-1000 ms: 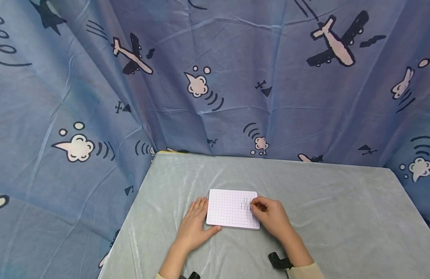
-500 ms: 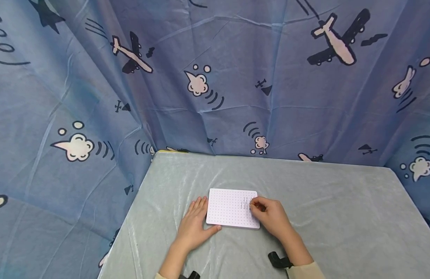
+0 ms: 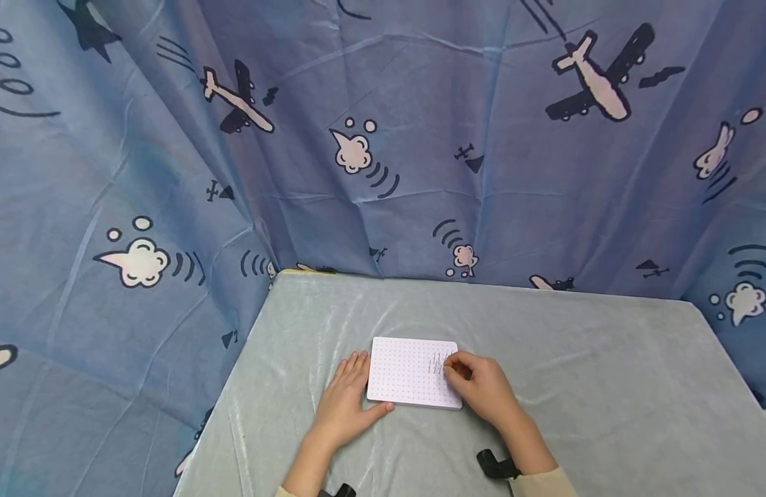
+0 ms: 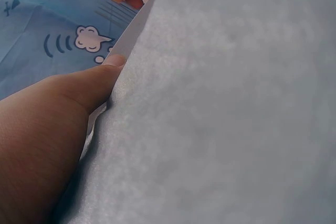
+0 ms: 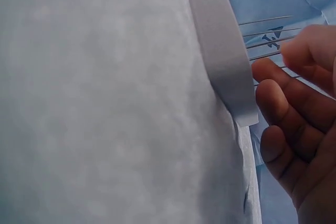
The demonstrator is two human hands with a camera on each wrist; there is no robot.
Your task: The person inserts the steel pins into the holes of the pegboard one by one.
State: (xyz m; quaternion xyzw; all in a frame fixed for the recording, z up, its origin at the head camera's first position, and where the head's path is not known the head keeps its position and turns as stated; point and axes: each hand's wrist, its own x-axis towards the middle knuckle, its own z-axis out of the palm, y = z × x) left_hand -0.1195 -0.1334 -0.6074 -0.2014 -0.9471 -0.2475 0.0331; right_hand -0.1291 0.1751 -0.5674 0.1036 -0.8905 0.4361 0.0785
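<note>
A white board (image 3: 401, 373) with a grid of small dots or holes lies flat on the cloth-covered table. Several thin metal needles (image 5: 266, 20) stand up in a group near its right side. My right hand (image 3: 487, 388) is over the right edge, thumb and index finger pinching one needle (image 5: 265, 56) that rises from the board; its other fingers curl loosely beside the board. My left hand (image 3: 346, 406) rests flat at the board's left side. Its fingers lie along the left edge, and the thumb (image 4: 113, 62) touches the front edge.
Pale grey-green velvety cloth (image 3: 606, 386) covers the table. Behind and to the left hangs a blue curtain (image 3: 408, 138) printed with planes and clouds. A black wrist camera (image 3: 497, 464) sits on the right wrist, close above the cloth.
The head view has shifted very slightly. Both hands stay in nearly the same place, the right one still pinching at the needles and the left one at the board's edge.
</note>
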